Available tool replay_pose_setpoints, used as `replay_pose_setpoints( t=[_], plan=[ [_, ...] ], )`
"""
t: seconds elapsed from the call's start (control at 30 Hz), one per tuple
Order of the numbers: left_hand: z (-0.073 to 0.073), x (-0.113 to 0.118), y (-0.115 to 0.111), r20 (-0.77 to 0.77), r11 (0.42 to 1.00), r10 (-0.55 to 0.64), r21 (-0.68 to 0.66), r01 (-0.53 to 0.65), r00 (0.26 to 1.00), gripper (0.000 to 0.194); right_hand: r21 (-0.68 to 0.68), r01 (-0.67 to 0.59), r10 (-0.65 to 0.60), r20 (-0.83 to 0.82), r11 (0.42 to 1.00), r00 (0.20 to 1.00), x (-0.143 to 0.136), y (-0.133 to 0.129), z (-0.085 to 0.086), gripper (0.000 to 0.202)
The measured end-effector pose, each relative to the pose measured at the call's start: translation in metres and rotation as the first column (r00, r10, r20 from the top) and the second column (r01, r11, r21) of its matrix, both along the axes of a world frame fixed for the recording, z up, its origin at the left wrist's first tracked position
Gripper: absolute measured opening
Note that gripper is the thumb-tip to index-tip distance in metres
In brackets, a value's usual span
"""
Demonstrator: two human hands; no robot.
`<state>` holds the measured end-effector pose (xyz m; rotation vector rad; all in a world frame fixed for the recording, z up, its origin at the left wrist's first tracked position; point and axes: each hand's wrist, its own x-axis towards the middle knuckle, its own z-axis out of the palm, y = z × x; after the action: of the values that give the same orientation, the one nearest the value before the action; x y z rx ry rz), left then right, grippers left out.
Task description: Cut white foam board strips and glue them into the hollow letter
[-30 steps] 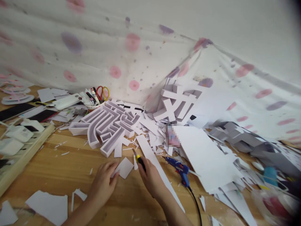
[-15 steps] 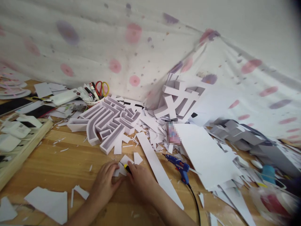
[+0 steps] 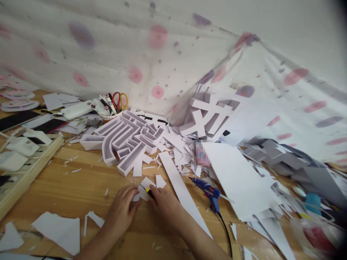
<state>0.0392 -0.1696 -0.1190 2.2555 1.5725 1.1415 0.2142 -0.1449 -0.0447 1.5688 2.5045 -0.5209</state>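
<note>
Near the front middle of the table, my left hand is closed on a small white piece, its fingertips at the piece's left edge. My right hand grips a yellow and black cutter, whose tip is over the white piece. Another small white offcut lies just beyond my right hand. A long white strip runs diagonally to the right of it. Beyond my hands stands a white hollow letter form with raised walls.
A blue glue gun with a black cord lies on the right, beside a large white sheet. White scraps lie front left. Behind are a basket of pens and scissors and another letter form.
The view has shifted slightly, moving the scene a little to the right. The cutter in my right hand has changed its angle and sits slightly nearer the hand's side of the piece.
</note>
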Motion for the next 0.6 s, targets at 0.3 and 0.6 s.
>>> replay_pose_setpoints(
  t=[0.3, 0.6],
  plan=[
    [-0.0031, 0.0003, 0.0006, 0.021, 1.0, 0.009, -0.014, -0.009, 1.0, 0.013, -0.034, 0.005, -0.006, -0.023, 0.999, 1.0, -0.002, -0.0008, 0.0038, 0.041],
    [-0.001, 0.0016, -0.0005, 0.001, 1.0, 0.023, 0.012, -0.023, 1.0, 0.013, 0.009, -0.087, 0.086, 0.061, 0.996, 0.994, -0.0029, 0.0025, 0.0067, 0.045]
  ],
)
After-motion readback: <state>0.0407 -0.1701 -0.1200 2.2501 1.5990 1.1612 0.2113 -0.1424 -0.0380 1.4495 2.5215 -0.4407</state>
